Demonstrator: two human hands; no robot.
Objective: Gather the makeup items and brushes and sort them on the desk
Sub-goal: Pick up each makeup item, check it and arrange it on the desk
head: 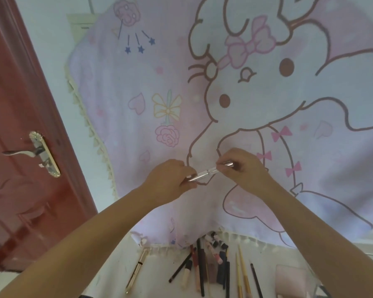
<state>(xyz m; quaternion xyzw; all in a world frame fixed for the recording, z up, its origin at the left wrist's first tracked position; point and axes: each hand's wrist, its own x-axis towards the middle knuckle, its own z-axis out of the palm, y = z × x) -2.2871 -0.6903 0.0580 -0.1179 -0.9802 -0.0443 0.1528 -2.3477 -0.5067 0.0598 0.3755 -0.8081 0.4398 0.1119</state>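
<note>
A: What are the hands doing?

B: Both are raised in front of a hanging pink cartoon-print cloth (202, 93). The left hand (168, 177) pinches the lower end of a slim silver metallic makeup tube (199, 175); the right hand (243, 166) pinches a shiny silver cap (228, 164) just at the tube's clear upper end.

A: And the rest of the makeup?

B: Down on the white desk (121, 267), under the cloth's tasselled hem: a gold pen-shaped tube (137, 272) lies apart at the left, then a close-packed row of dark pencils and pink tubes (207, 263), two pale wooden-handled brushes (241, 274), and a thin black brush (256, 280).

A: Anything else around?

B: A pink soft pad (291, 276) at the right, and a red-brown door (19, 125) with a gold-plated lever handle (33, 150) to the left.
</note>
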